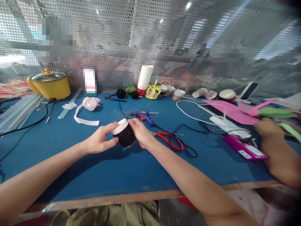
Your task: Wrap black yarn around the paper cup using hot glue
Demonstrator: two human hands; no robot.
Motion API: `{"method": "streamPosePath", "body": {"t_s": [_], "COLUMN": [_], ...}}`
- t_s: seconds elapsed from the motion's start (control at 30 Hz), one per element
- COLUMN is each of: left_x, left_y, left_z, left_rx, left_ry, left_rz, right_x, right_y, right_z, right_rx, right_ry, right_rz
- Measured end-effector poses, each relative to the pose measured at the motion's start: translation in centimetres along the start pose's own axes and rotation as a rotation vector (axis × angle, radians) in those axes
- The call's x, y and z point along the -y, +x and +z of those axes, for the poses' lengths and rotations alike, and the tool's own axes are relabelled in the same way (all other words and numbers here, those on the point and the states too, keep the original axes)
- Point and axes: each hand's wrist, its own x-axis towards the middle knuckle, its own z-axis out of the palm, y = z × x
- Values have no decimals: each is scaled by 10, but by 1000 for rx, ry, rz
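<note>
The black-wrapped paper cup [126, 136] is held tilted over the surface [105, 175], left hand [102, 139] pinching its white rim, right hand [141, 132] gripping its side. Slack in the black strand [120, 108] could loosen the wrapping, and the glue gun [148, 118] lying close by could snag it.

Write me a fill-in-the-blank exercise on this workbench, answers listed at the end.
1. The cup held between the left hand and the right hand has a white rim and a ____ body below it.
2. The scissors have ____ handles.
3. Of the yellow pot and the blue glue gun, the one nearer the picture's left edge is the ____.
4. The bare tabletop is coloured ____.

Missing words: black; red; pot; blue.
</note>
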Motion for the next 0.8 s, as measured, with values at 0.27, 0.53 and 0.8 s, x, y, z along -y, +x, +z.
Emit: {"method": "streamPosePath", "body": {"t_s": [0.27,0.53,0.8], "left_x": [-5,-10,-8], "left_y": [2,4,3], "left_z": [-1,10,18], "left_rx": [39,-61,-129], "left_ry": [5,-172,-250], "left_rz": [-114,-297,-356], "right_x": [0,8,9], "right_y": [1,-12,-17], "right_z": [0,4,10], "right_rx": [-82,-121,-144], "right_ry": [-163,-428,-650], "right_rz": [-105,-297,-382]}}
